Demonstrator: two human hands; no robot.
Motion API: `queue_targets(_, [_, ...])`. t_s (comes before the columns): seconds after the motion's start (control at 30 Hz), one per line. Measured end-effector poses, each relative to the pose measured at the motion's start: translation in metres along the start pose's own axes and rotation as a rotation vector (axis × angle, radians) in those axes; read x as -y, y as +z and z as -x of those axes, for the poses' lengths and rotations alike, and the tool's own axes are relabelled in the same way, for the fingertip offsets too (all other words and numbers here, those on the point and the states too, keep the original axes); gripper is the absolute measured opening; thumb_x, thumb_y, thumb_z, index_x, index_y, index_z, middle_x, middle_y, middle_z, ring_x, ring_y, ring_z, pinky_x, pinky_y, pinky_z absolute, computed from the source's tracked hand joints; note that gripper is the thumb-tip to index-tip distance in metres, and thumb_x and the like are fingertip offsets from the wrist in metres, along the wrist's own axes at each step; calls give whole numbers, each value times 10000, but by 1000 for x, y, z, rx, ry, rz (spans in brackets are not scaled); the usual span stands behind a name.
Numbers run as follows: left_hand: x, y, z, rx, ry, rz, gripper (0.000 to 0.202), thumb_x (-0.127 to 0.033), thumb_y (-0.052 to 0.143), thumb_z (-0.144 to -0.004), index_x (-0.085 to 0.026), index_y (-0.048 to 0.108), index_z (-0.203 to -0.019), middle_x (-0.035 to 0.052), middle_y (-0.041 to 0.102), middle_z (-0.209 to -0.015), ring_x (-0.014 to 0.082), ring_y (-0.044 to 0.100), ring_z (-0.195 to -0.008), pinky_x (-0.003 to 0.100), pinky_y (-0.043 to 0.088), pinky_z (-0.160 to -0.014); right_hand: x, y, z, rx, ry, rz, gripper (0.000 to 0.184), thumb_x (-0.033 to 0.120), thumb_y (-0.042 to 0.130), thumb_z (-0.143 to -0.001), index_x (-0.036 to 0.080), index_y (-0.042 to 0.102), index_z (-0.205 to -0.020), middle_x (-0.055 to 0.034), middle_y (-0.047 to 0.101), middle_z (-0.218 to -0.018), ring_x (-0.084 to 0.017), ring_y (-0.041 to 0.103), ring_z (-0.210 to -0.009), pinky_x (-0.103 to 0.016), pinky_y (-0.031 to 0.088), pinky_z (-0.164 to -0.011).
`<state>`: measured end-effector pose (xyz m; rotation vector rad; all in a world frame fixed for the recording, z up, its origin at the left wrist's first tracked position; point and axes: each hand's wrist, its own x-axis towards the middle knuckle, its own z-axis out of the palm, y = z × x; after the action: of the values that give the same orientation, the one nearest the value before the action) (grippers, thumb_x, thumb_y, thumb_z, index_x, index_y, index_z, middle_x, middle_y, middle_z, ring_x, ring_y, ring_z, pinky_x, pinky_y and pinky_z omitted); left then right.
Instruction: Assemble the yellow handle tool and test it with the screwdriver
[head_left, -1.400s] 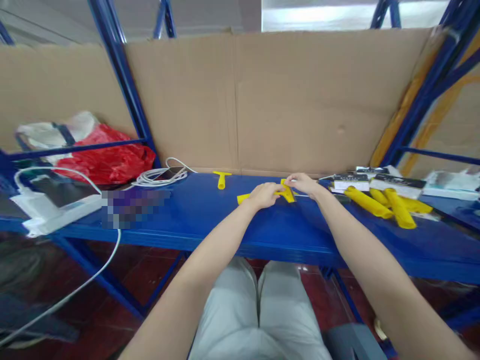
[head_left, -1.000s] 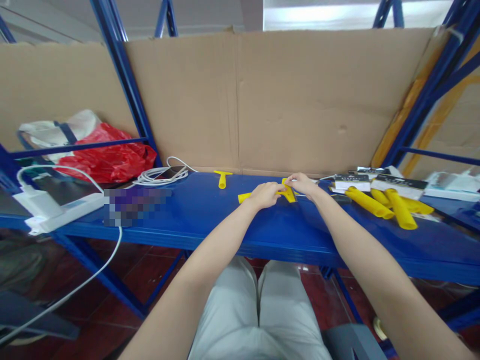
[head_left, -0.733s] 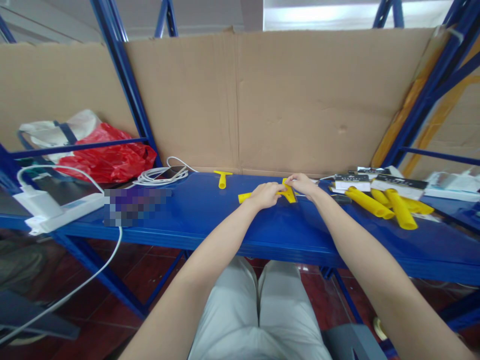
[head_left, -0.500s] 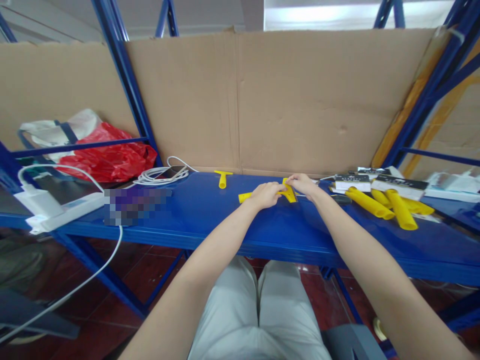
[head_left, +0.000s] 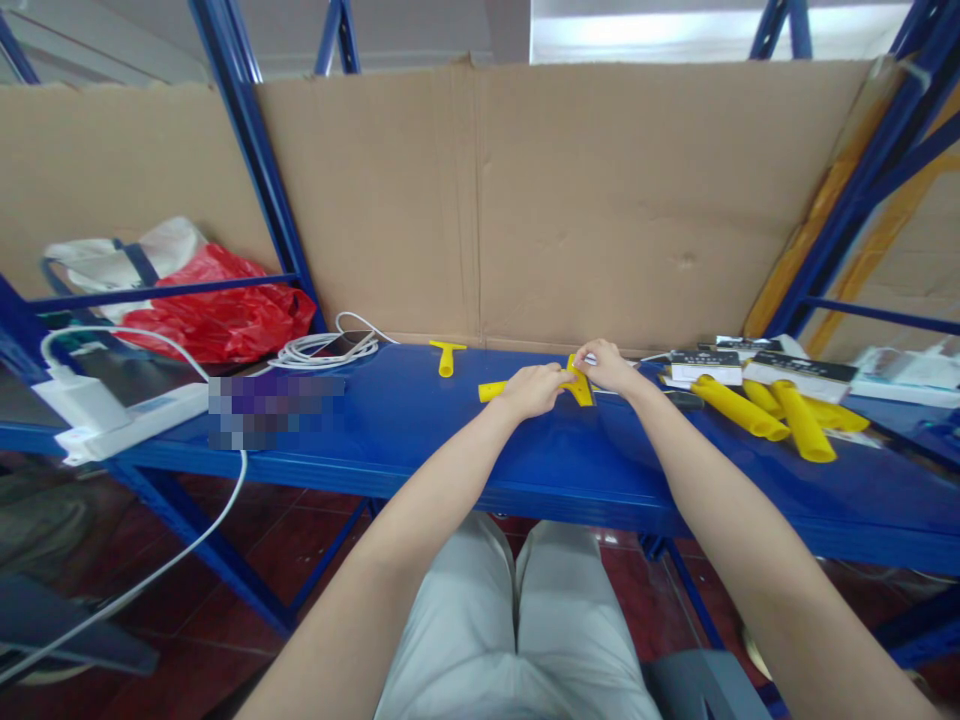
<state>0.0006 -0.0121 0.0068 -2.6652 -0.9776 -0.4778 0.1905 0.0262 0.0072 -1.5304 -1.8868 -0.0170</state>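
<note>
Both my hands meet over the middle of a blue metal shelf (head_left: 465, 450). My left hand (head_left: 531, 388) is closed around the handle of a yellow T-shaped plastic scraper (head_left: 491, 390), whose handle end sticks out to the left. My right hand (head_left: 606, 367) pinches the scraper's wide head (head_left: 580, 385) with fingers curled. A second, smaller yellow scraper (head_left: 446, 355) lies loose on the shelf behind and to the left of my hands.
Several yellow scraper handles (head_left: 772, 415) and flat packaged cards (head_left: 750, 365) lie at the right. A coiled white cable (head_left: 322, 350), a red plastic bag (head_left: 217, 315) and a white power strip (head_left: 112, 415) sit at the left. Cardboard (head_left: 525, 200) lines the back; blue rack posts (head_left: 247, 150) stand around.
My hands stay on the yellow scraper in almost the same spot. My right hand's fingers shift slightly at the scraper's head. The view drifts a little.
</note>
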Motion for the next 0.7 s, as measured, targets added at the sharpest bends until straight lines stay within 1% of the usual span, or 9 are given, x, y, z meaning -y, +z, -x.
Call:
queue_targets(0.07, [1, 0, 0, -6, -8, 4, 366, -182, 461, -930, -254, 608, -1257, 80, 642, -1132, 223, 648, -1028, 339, 500, -873, 1, 2, 0, -42, 40, -127, 18, 213, 613, -734, 200, 613, -721, -54, 646, -902, -238, 577, -1000, -438, 416, -965])
queue_targets(0.1, [1, 0, 0, -7, -11, 6, 367, -184, 456, -932, -253, 605, -1261, 81, 641, -1132, 224, 647, -1028, 340, 500, -873, 3, 3, 0, -63, 82, -201, 28, 206, 617, -722, 196, 594, -734, -48, 643, -902, -222, 583, -975, -418, 427, -952])
queue_targets(0.23, [1, 0, 0, -11, -22, 30, 365, -200, 435, -944, -249, 603, -1265, 76, 642, -1128, 223, 645, -1032, 333, 496, -884, 11, 6, 3, -112, 274, -451, 197, 177, 644, -683, 181, 571, -865, -60, 638, -1008, -182, 590, -967, -339, 448, -920])
queue_targets(0.33, [2, 2, -1, -40, -47, 83, 361, -215, 444, -946, -260, 594, -1271, 65, 639, -1159, 217, 633, -1060, 324, 488, -906, 17, 2, 5, -123, 361, -548, 258, 201, 661, -692, 174, 596, -939, -82, 645, -1082, -184, 590, -1006, -318, 441, -917])
queue_targets(0.43, [4, 4, -2, -85, -88, 138, 359, -195, 467, -933, -255, 587, -1266, 61, 632, -1204, 207, 619, -1093, 316, 481, -925, 20, -5, 8, -60, 408, -575, 234, 283, 655, -728, 165, 660, -930, -97, 678, -1082, -216, 589, -1032, -349, 431, -907])
queue_targets(0.53, [6, 5, -2, -102, -128, 155, 343, -165, 474, -923, -234, 594, -1237, 68, 639, -1195, 206, 616, -1104, 311, 477, -931, 23, -10, 12, 31, 409, -567, 222, 361, 676, -715, 166, 709, -814, -98, 707, -1030, -242, 587, -1043, -371, 420, -899])
queue_targets(0.63, [7, 4, -2, -91, -153, 152, 323, -162, 478, -919, -225, 600, -1212, 72, 644, -1190, 212, 613, -1120, 316, 475, -939, 26, -12, 14, 100, 409, -543, 268, 428, 719, -667, 165, 705, -712, -93, 719, -949, -243, 590, -1023, -358, 425, -875])
queue_targets(0.7, [6, 3, -1, -84, -160, 152, 338, -166, 480, -920, -224, 580, -1238, 74, 637, -1223, 213, 603, -1145, 319, 472, -950, 28, -13, 14, 126, 415, -530, 292, 449, 732, -650, 161, 695, -682, -88, 717, -908, -233, 591, -997, -338, 429, -853])
